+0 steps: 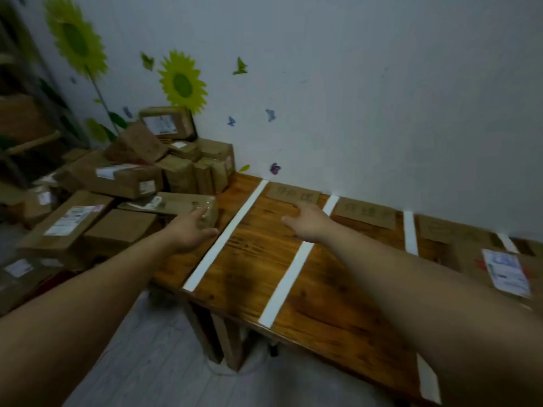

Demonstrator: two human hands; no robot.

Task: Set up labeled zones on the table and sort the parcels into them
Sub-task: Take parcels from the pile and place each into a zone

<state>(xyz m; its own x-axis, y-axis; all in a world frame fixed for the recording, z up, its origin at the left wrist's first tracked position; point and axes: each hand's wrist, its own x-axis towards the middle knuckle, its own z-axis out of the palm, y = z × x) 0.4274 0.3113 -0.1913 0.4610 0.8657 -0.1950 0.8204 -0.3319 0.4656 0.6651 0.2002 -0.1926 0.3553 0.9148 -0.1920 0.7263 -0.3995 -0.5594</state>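
Observation:
A wooden table [317, 292] is split into zones by white tape strips [226, 235]. Cardboard labels lie at the back of the zones, one [289, 193] in the first zone and another [365, 214] in the second. A heap of brown parcels [117, 177] covers the table's left end. My left hand [192, 229] reaches to a flat taped parcel [176, 203] at the heap's edge, fingers straight and touching its near corner. My right hand [308, 220] is stretched out open over the first zone, just in front of its label. One parcel [499, 268] with a white shipping label lies in a zone at the far right.
A wall with sunflower and butterfly stickers runs behind the table. A dark shelf [26, 118] stands at the far left behind the heap. Grey floor [152, 362] lies below the table's near edge, with the table legs [223, 342] showing.

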